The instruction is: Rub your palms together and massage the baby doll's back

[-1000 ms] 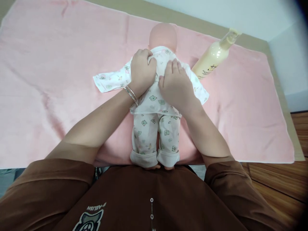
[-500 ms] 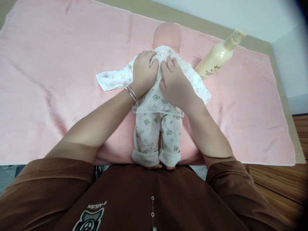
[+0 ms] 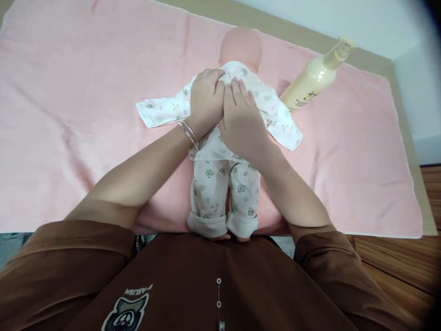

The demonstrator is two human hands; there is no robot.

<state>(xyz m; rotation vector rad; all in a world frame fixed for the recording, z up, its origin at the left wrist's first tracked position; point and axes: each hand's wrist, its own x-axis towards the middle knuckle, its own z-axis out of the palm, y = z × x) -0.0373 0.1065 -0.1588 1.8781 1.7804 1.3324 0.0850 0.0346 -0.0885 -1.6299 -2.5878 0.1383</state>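
Observation:
A baby doll (image 3: 240,43) lies on its back on a pink towel (image 3: 86,92), head away from me, dressed in a white printed top (image 3: 272,110) and matching trousers (image 3: 223,193). My left hand (image 3: 205,99), with bangles on the wrist, is closed on the fabric at the doll's chest near the collar. Beside it, my right hand (image 3: 241,122) lies on the chest with its fingers together and stretched toward the collar, touching the left hand. The top's left sleeve (image 3: 158,110) lies spread out flat on the towel.
A cream pump bottle (image 3: 313,80) lies tilted on the towel just right of the doll's shoulder. The towel covers a tan table whose edge (image 3: 409,151) runs down the right. Wooden floor (image 3: 396,262) shows at the lower right. A white wall is behind.
My right hand has slid left across the doll's chest until it touches my left hand. My left hand has kept its grip at the collar. The doll and bottle have stayed put.

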